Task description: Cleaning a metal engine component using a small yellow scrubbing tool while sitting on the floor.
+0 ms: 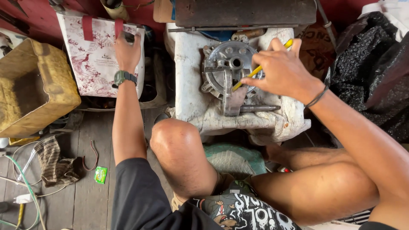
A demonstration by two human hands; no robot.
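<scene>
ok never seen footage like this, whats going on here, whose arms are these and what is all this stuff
There is one picture, taken by a camera worn on a person's head, looking down at their own arms and bare knees as they sit on a wooden floor. No machine is involved, just two bare hands. The right hand holds a thin yellow tool, its tip against a round grey metal casting with a shaft sticking out. That part lies on a worn white block. The left hand, a watch on its wrist, reaches out to a white bag with a red pattern and touches its top edge. A yellowish box stands at the left, and a striped rag lies on the floor.
</scene>
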